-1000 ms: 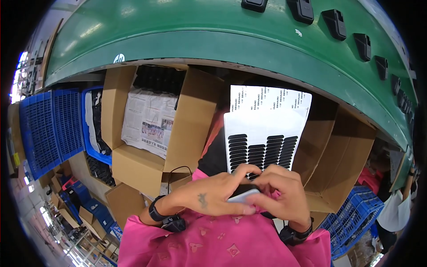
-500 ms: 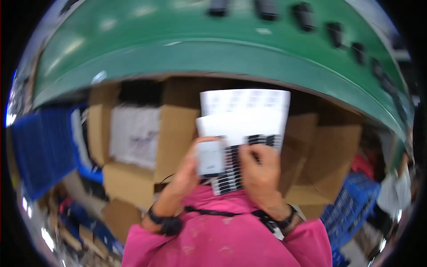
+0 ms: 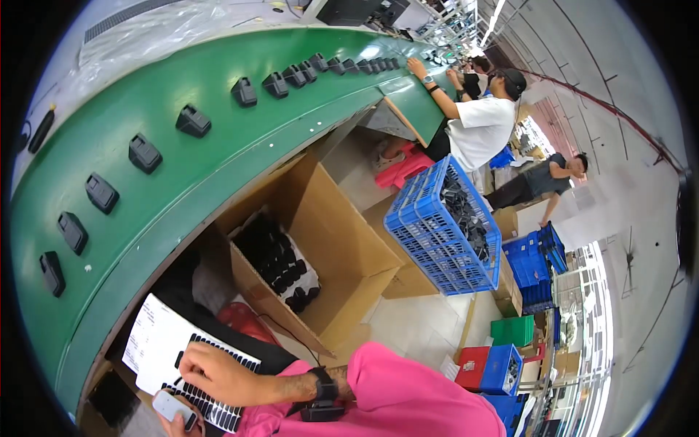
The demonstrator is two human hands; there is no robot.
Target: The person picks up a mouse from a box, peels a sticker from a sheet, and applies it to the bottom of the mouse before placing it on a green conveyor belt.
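My left hand (image 3: 172,426), at the lower left and partly cut off by the picture's rim, is closed around a small whitish-grey rounded device (image 3: 175,409). Across my lap lies a sheet of black stickers (image 3: 222,416), set in rows on white backing, with printed white paper (image 3: 156,342) beside it. Over the sheet my right hand (image 3: 216,373) is bent, thumb and fingers drawn together. Small dark bits show by its fingertips; whether they are pinched or lie on the sheet is unclear.
Black devices (image 3: 193,121) stand in a line along the green belt (image 3: 167,197). Below it, an open cardboard box (image 3: 349,240) holds black parts. A blue crate (image 3: 429,240) of dark parts stands beyond. A person in white (image 3: 484,124) sits at the belt; another person (image 3: 539,182) stands farther back.
The view has swung toward the right and tilted, so my hands now appear at the lower left. The left hand still holds the device; the right hand stays over the sticker sheet.
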